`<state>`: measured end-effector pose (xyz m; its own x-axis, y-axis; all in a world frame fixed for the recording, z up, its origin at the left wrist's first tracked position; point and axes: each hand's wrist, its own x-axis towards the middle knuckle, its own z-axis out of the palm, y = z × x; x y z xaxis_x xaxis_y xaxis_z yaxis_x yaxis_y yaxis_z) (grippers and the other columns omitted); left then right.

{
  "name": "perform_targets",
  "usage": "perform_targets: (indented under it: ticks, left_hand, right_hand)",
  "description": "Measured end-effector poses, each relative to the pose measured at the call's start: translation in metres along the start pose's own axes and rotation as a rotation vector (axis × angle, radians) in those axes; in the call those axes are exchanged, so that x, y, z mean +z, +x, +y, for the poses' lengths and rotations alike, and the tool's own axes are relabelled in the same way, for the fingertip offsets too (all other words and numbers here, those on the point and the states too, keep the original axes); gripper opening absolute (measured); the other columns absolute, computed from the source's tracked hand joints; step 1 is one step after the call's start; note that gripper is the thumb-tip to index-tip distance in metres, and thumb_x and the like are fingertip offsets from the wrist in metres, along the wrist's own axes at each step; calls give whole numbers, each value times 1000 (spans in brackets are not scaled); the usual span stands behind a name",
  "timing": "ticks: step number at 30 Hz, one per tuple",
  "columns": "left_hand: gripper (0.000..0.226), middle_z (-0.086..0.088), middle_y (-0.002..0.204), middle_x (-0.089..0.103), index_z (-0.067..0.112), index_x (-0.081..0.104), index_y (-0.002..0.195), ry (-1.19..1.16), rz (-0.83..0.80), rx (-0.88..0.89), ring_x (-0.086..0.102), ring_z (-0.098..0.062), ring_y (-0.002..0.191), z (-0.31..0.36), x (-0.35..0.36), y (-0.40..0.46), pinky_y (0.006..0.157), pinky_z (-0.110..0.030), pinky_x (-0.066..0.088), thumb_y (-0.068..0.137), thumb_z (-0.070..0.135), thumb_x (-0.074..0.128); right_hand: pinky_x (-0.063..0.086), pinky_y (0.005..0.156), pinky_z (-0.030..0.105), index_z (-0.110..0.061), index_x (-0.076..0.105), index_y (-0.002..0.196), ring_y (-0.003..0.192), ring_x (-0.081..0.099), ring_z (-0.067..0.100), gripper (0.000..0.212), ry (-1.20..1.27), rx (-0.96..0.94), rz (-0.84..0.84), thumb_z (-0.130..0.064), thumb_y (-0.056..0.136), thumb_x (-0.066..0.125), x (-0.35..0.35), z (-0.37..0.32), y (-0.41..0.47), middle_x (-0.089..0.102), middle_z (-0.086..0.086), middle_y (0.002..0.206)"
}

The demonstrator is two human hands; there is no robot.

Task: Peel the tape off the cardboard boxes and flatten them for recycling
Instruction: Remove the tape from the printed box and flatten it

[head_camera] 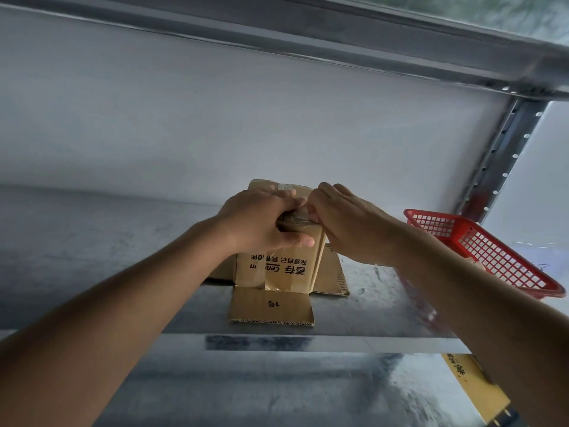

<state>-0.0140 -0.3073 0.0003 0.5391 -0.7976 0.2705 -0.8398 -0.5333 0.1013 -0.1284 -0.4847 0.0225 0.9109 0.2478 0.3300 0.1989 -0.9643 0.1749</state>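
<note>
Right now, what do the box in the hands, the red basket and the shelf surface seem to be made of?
Box: brown corrugated cardboard, matte; fluting shows along its flap edge. Red basket: probably moulded plastic, slightly glossy open grid. Shelf: apparently galvanized sheet steel, with mottled grey sheen and reflections.

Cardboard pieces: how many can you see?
3: box in both hands, flat piece behind it on the shelf, another below at right. More may be hidden.

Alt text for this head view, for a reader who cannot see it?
Left hand grips an upright cardboard box on a metal shelf while the right hand pinches clear tape at its top. A red basket sits to the right.
</note>
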Motion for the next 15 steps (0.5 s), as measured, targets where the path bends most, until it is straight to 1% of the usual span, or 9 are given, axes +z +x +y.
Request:
perform_targets:
  ticks: [2,4,6,8,9,11,12,13,15]
  left_hand:
    - [98,15,168,25,43,37,155,-12,-10,-12,20,-19,156,1,-1,0,117,-46,33,71,95,40]
    - [96,15,168,24,43,37,155,-9,-13,-20,19,-18,157,1,-1,0,118,-46,32,73,94,43]
    - [92,14,168,25,44,39,153,5,-10,-17,20,-19,156,3,-2,0,118,-46,34,75,93,45]
    - [89,13,169,24,44,37,154,14,-22,-14,21,-20,156,4,-3,0,117,-46,33,78,90,46]
    - [89,12,169,23,45,35,155,14,-26,-13,20,-21,156,5,-4,0,117,-45,32,79,89,47]
    - [90,13,169,23,45,33,157,-6,-23,-13,20,-20,156,5,-4,-1,117,-45,31,79,87,50]
    - [91,15,169,22,45,32,157,-19,-20,-18,20,-19,156,4,-5,-1,117,-45,31,79,88,51]
    - [93,16,168,22,45,31,157,-25,-21,-24,20,-18,156,3,-4,-1,118,-44,30,78,89,51]
    - [96,19,168,20,46,30,158,-22,-30,-30,18,-16,156,2,-4,-1,119,-44,29,76,91,49]
  right_hand:
    - [35,62,28,-10,53,105,80,38,13,20,-67,-49,70,1,90,58,6,-2,-4,40,-3,94]
    - [36,54,29,-8,53,105,76,44,17,27,-133,-64,114,6,83,61,11,-3,-7,48,3,94]
    - [44,53,34,-10,52,109,77,52,20,25,-114,-49,162,4,89,58,15,0,-7,54,4,97]
    - [52,62,36,-16,52,111,80,58,17,13,95,8,190,-7,102,55,9,4,-6,60,-1,99]
    - [53,67,32,-19,55,111,82,62,13,10,246,58,189,-12,104,56,6,8,-6,65,-4,99]
    - [53,76,19,-23,66,118,89,67,3,19,460,153,163,-13,102,62,2,20,-7,71,-10,96]
    - [51,80,15,-26,71,119,93,68,1,25,497,174,152,-12,100,65,2,25,-7,72,-13,96]
    - [50,83,14,-29,75,117,95,68,0,27,503,174,151,-12,97,69,3,30,-8,72,-15,97]
    - [50,85,16,-29,81,104,94,69,3,20,533,160,164,-14,91,77,6,34,-9,73,-15,96]
